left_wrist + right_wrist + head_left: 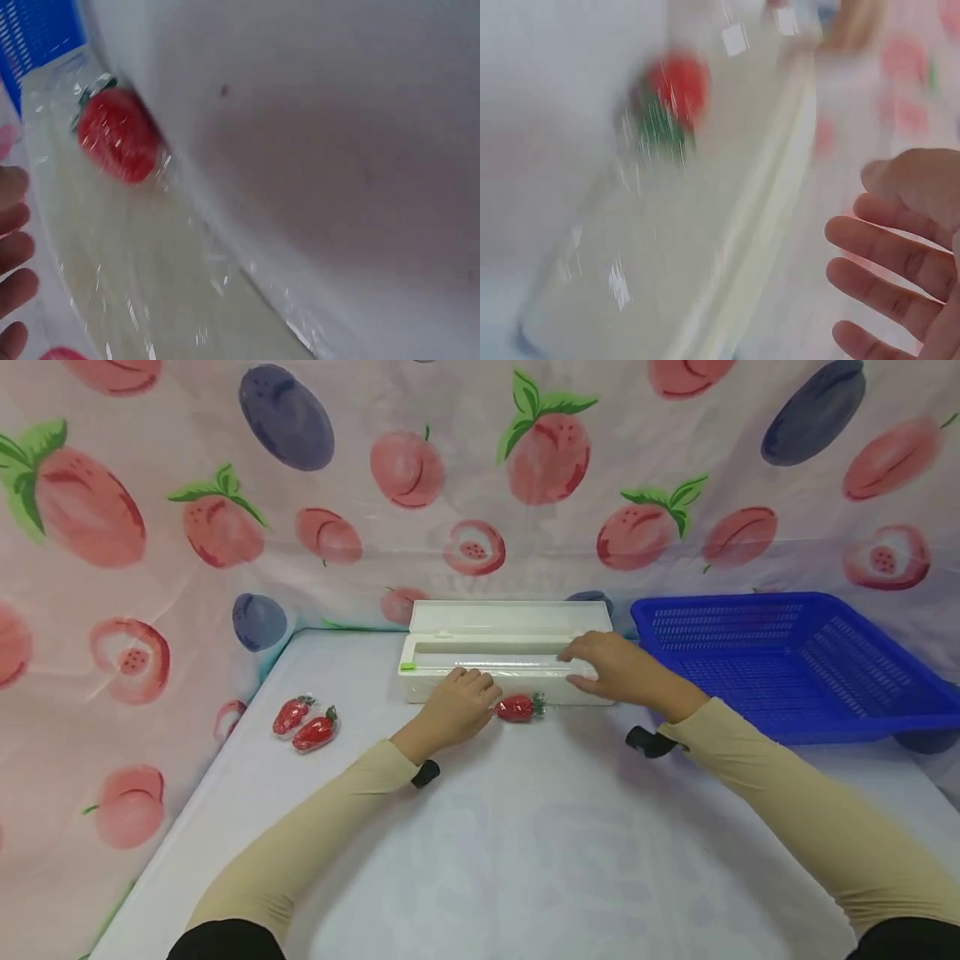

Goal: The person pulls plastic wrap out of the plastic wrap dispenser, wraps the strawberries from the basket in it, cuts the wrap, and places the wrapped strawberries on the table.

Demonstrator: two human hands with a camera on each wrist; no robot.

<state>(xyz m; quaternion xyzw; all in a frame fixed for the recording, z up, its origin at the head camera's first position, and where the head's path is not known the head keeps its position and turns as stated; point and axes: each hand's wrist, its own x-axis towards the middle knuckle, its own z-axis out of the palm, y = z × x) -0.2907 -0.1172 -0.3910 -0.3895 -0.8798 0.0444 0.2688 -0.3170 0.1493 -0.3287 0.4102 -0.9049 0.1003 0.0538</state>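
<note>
A white cling film box stands with its lid raised at the back of the table. Against its front lies a red strawberry with green leaves. Clear film covers the strawberry and the front of the box in the left wrist view. My left hand is at the box's front, left of the strawberry, with loosely bent fingers. Over the right part of the box is my right hand, thumb and fingers spread apart; the right wrist view shows nothing between those fingers.
Two film-wrapped strawberries lie on the white table at the left. A blue plastic basket stands at the right, close to my right forearm. Behind the box hangs a fruit-patterned cloth. A green slider sits at the box's left end.
</note>
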